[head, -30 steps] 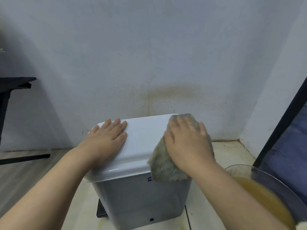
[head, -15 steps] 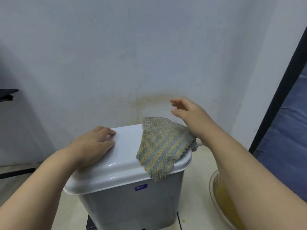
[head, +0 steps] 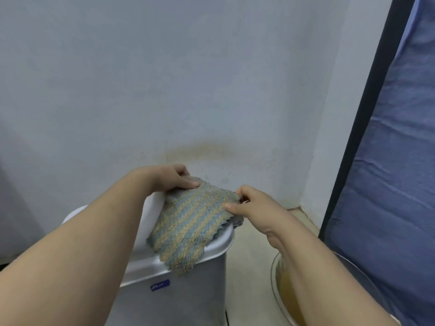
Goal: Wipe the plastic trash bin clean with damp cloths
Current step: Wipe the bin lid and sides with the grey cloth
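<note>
On top of the trash bin's lid [head: 146, 212], against the pale wall, a striped cloth [head: 190, 229] is spread out, and both hands are on it. The left hand [head: 174, 178] grips its far left corner: the thumb lies flat on top of the fabric and the fingers curl down behind the edge. The cloth spans the gap between the 2 hands and covers the right half of the lid, its blue and tan stripes running on a slant from near left to far right. Its long axis runs from the far edge, held between the hands, down towards the viewer. There 1 corner points downward and hangs over the lid's front rim, onto the grey bin body [head: 188, 297].

Just left of that hanging corner, under the rim, a small blue label [head: 160, 285] carries white cursive writing, too small to read.

The right hand [head: 254, 205] pinches the cloth's far right edge between thumb and curled fingers, at the lid's right side. The hands are apart, each clamped on its own corner.

Behind them the wall shows a yellowish stain [head: 202, 149]. On the floor to the right of the bin, under the right forearm, sits a clear bowl [head: 274, 274] of yellow-brown liquid. Farthest right, a dark post [head: 367, 114] borders a blue fabric panel [head: 388, 184].
</note>
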A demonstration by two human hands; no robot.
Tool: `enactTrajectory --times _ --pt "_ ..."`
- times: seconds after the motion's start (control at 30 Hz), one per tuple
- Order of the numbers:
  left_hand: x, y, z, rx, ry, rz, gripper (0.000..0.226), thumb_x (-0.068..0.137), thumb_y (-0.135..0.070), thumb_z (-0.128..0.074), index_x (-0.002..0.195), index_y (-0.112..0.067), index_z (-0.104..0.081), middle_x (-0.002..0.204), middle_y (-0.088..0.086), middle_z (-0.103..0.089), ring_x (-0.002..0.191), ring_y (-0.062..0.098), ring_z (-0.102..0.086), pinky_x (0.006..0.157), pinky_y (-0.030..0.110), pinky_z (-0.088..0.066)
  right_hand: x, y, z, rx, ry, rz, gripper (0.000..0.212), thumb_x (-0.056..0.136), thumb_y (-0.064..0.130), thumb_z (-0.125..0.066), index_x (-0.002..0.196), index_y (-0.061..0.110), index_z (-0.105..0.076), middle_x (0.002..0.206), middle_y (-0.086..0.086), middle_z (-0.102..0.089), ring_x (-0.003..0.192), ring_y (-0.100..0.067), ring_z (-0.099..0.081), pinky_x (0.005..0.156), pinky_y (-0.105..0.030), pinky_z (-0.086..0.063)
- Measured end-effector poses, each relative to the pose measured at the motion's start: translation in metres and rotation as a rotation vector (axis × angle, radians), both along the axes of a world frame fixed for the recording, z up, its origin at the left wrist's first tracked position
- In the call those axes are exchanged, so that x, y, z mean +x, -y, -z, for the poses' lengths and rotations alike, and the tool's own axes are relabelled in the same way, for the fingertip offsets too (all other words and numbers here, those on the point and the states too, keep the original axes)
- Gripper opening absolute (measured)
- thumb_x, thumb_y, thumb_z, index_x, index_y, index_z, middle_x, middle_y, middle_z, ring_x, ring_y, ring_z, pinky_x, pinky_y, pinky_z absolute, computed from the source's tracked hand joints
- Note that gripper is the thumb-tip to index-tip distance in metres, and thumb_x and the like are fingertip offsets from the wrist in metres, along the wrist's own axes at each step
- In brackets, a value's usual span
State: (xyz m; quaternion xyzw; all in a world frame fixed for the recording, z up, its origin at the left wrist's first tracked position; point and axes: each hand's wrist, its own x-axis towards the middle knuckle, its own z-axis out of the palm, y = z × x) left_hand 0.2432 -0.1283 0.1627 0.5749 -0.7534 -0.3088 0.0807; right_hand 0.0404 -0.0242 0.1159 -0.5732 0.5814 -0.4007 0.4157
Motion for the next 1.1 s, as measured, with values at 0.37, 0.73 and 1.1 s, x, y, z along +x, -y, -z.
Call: enactTrajectory --times 0.37,0.73,1.1 --pt "0.08 -0.041 -0.102 -0.319 -0.688 0.077 0.029 0.062 -0.017 -0.082 0.083 -0.027 -0.065 0.08 -0.005 -0.062 0.078 0.009 -0.06 0.078 0.026 -0.049 0.025 0.033 -0.136 -0.428 0.127 -0.07 0.025 0.086 -0.003 -0.056 0.088 0.022 -0.057 0.089 -0.005 -0.062 0.084 -0.019 -0.057 0.079 -0.035 -0.047" --pt "0.123 -0.124 -0.062 -0.273 -0.481 -0.024 0.021 0.064 -0.022 -0.08 0.071 -0.019 -0.061 0.069 0.0 -0.061 0.069 0.012 -0.055 0.066 0.022 -0.046 0.044 -0.006 -0.095 -0.312 -0.018 -0.316 0.024 0.085 -0.003 -0.054 0.078 0.019 -0.059 0.074 0.001 -0.058 0.075 -0.015 -0.052 0.073 -0.028 -0.04" --pt "0.117 -0.117 0.007 -0.381 -0.333 -0.323 0.021 0.079 -0.032 -0.072 0.093 -0.022 -0.061 0.083 -0.005 -0.063 0.074 0.015 -0.057 0.06 0.021 -0.042 0.067 0.005 -0.048 -0.234 -0.541 -0.011 0.025 0.087 0.016 -0.059 0.109 0.021 -0.05 0.088 -0.001 -0.059 0.077 -0.021 -0.057 0.071 -0.036 -0.046"
